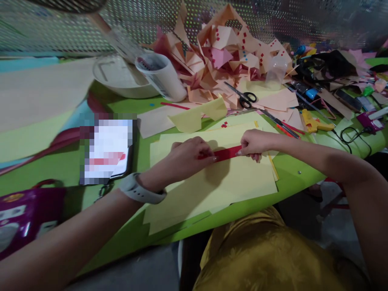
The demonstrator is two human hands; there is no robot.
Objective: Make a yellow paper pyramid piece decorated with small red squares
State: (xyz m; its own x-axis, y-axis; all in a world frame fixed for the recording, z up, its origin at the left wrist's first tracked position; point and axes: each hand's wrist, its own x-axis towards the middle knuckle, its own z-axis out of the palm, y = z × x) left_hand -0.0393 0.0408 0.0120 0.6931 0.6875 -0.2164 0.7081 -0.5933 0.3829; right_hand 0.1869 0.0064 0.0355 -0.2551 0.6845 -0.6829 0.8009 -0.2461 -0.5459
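A red strip (228, 154) is held between both hands, above the upper middle of a stack of pale yellow paper (253, 184) laid on the green table (292, 182). Its left part is gripped in the fingertips of the left hand (197, 155); its right part is pinched between thumb and fingers of the right hand (254, 145), the remaining fingers curled under. Neither hand is nearer, since the strip is touched by both; only the middle span is left bare, and the ends are mostly covered by fingers. The long axis is carried from one hand to the other, tilted slightly upward to the right, roughly in line with the near table edge. Whether the strip is lifted off the paper or rested on it cannot be told. Small red pieces (224, 125) are seen just beyond it, and scissors (241, 95) farther off, touched by neither hand. By judgement, any further handling is governed by that line between the two pinches, and by how evenly it is kept straight.
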